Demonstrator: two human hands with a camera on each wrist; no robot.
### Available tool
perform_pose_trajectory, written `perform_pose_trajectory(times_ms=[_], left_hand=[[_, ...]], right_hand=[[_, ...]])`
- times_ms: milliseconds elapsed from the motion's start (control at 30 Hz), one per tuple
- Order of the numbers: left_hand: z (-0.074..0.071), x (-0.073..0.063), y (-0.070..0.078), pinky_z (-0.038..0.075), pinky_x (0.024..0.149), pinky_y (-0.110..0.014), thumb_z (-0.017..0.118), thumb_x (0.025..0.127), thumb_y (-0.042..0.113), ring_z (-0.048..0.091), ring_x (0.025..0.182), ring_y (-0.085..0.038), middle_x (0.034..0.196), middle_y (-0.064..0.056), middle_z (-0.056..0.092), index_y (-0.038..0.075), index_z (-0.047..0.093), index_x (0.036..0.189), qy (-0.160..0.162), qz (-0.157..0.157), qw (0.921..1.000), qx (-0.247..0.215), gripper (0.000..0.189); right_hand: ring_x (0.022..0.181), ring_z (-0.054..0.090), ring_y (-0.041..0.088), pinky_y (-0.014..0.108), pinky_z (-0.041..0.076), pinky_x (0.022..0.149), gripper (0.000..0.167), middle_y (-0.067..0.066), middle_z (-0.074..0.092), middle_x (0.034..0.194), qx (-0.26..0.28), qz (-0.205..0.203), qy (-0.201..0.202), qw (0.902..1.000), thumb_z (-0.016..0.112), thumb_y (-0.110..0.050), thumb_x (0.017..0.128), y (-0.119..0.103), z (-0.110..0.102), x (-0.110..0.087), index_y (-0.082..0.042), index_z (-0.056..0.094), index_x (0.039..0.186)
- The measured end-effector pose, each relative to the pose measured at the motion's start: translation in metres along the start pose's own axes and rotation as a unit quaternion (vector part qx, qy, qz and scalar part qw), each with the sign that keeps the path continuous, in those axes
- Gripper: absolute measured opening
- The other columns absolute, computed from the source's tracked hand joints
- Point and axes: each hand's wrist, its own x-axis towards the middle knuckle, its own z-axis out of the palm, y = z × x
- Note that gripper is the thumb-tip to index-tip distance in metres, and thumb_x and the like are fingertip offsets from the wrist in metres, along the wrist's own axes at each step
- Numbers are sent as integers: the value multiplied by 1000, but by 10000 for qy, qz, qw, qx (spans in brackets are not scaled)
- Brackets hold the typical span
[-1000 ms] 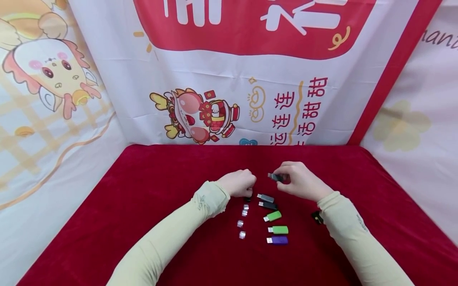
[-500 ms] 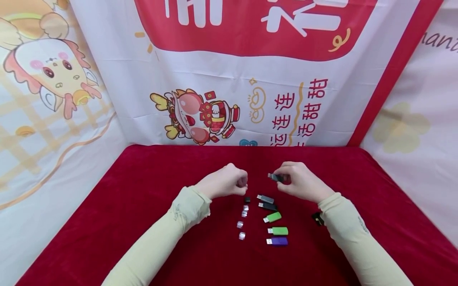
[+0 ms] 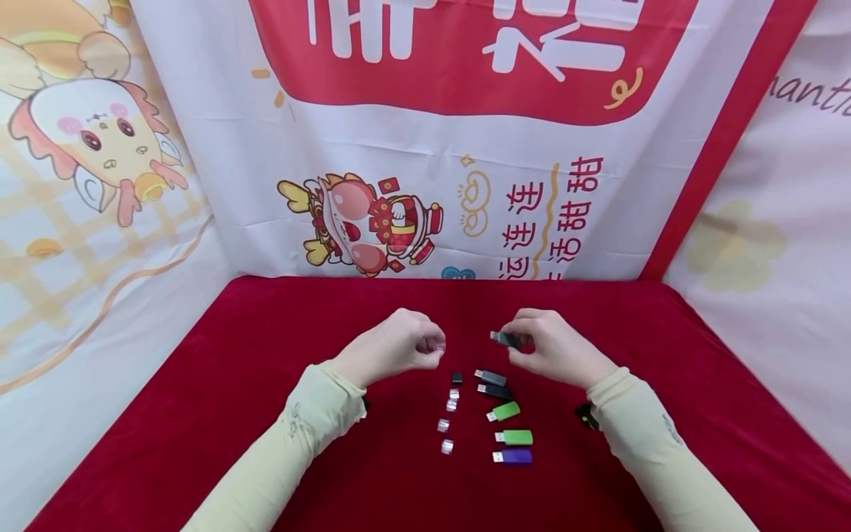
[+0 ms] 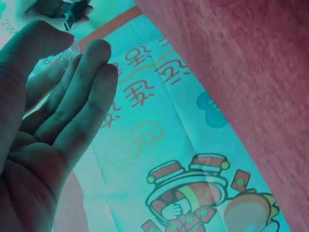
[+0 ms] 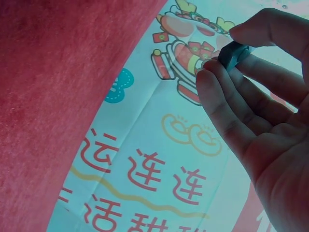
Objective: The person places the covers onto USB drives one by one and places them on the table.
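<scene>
Between thumb and fingertips, my left hand [image 3: 392,347] pinches a small clear cap [image 4: 71,54], raised over the cloth. Facing it, my right hand [image 3: 555,346] grips a dark grey USB stick [image 5: 233,54] by its body, and the stick's metal plug points left toward the left hand. A gap separates the cap from the plug. Below the hands, a black cap [image 3: 456,378] heads a column of clear caps [image 3: 443,425]. Beside them lie a grey USB stick [image 3: 492,377], a black one, two green sticks [image 3: 515,437] and a purple stick [image 3: 514,457], plugs to the left.
Dark red cloth [image 3: 266,414] covers the table. Printed white hangings [image 3: 399,140] stand behind it and at both sides. A small black and yellow object [image 3: 586,416] shows partly by the right sleeve.
My left hand has moved left, away from the black cap it was covering, with the clear cap in its fingers. My right hand keeps the USB stick in nearly the same place.
</scene>
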Motion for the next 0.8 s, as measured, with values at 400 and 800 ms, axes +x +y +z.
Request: perform_pose_trajectory(times_ms=[400,800], left_hand=[[-8,3,12,51,67,-18,75,82,-2,61,72,-9,83,0,64,5,72,90,689,672,9953,39,11],[-1,3,18,50,67,-17,75,83,1,59,74,-9,86,-1,66,4,72,94,961,1021,9900,136,11]], right_hand=[[75,59,12,28,55,64,24,0,62,93,-186,-396,202,9988,82,-6,77,-16,-7,0,-4,74,100],[77,60,12,25,55,68,27,1,61,93,-452,-819,250,9953,85,-9,77,-29,-6,2,-5,74,101]])
